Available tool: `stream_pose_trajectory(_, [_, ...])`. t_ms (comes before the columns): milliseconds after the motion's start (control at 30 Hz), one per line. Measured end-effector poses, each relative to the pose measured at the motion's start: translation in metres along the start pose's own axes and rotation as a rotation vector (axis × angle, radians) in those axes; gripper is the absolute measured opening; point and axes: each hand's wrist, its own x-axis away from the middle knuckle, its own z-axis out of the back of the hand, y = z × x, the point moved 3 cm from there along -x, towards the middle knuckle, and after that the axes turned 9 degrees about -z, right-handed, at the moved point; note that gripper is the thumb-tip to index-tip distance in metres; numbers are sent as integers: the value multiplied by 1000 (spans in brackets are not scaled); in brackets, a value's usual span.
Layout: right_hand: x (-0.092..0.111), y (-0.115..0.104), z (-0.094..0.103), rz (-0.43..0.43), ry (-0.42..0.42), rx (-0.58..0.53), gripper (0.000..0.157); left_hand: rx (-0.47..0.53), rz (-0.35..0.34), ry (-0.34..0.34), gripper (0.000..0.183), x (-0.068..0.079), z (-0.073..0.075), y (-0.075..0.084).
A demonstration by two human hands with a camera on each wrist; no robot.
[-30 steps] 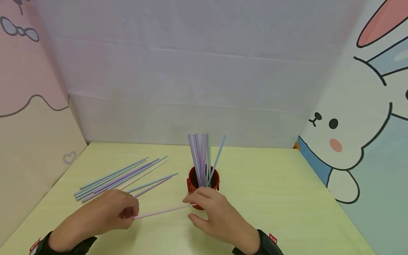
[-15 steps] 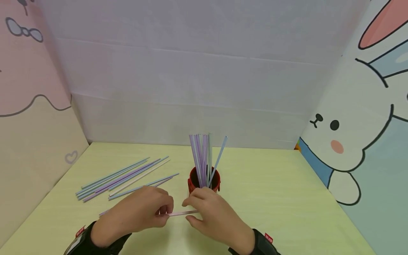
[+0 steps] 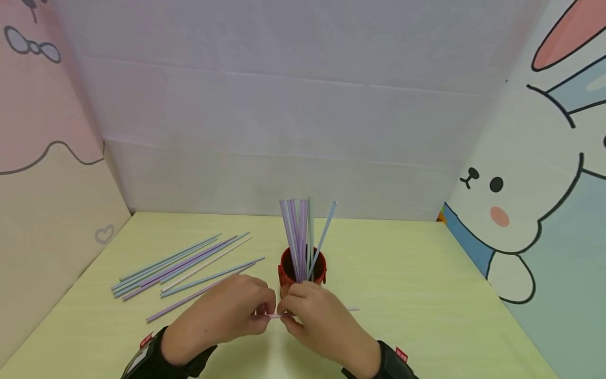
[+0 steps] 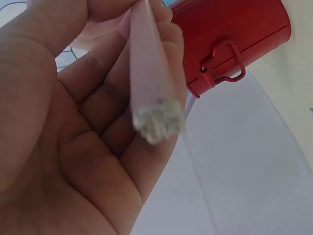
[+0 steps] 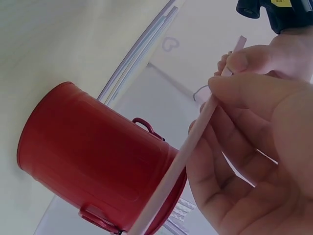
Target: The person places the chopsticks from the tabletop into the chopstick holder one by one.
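Level in front of the red bucket [image 3: 287, 268], both hands hold one thin pale pink stick [image 5: 181, 156]. My left hand [image 3: 232, 310] pinches it close to one end; that squarish, pale, rough end shows large in the left wrist view [image 4: 159, 120]. Just beside it, my right hand [image 3: 319, 321] pinches the same stick between thumb and fingers, and its far part sticks out to the right. Purple, blue and green sticks [image 3: 298, 231] stand in the bucket, one blue stick [image 3: 326, 229] leaning right.
Several loose sticks [image 3: 175, 266] in blue, purple and white lie slantwise on the left of the pale yellow table [image 3: 426, 295]. A plain pale wall [image 3: 284, 121] rises behind, with cartoon-printed panels [image 3: 521, 210] at the sides.
My left hand has moved right, carrying the pink stick until it lies in my right hand. The right hand's fingers have closed on the stick, uncovering a purple stick on the table.
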Motion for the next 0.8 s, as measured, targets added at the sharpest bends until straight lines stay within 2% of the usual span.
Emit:
stream_pose_trajectory(100, [1, 3, 2, -9, -12, 16, 11, 12, 38, 12, 9, 1, 4, -3])
stream_pose_trajectory(167, [1, 5, 5, -19, -13, 23, 11, 12, 75, 58, 12, 1, 9, -7])
stream_pose_trajectory(233, [1, 8, 10, -27, -12, 20, 11, 7, 118, 146, 18, 2, 15, -15])
stream_pose_trajectory(333, [-1, 12, 19, -28, -3, -31, 12, 10, 176, 324, 23, 3, 20, -32])
stream_pose_trajectory(400, [-3, 14, 28, -32, 5, -91, 13, 29, 206, 430, 28, 3, 18, -44])
stream_pose_trajectory(467, [-7, 16, 39, -41, 14, -172, 13, 69, 232, 490, 37, 2, 11, -55])
stream_pose_trajectory(533, [-11, 18, 51, -59, 30, -248, 13, 128, 249, 501, 47, 0, 0, -63])
stream_pose_trajectory(633, [-19, 18, 70, -76, 75, -345, 14, 240, 272, 474, 60, -7, -17, -70])
stream_pose_trajectory(800, [-33, 14, 101, -129, 222, -428, 16, 397, 329, 426, 85, -18, -41, -72])
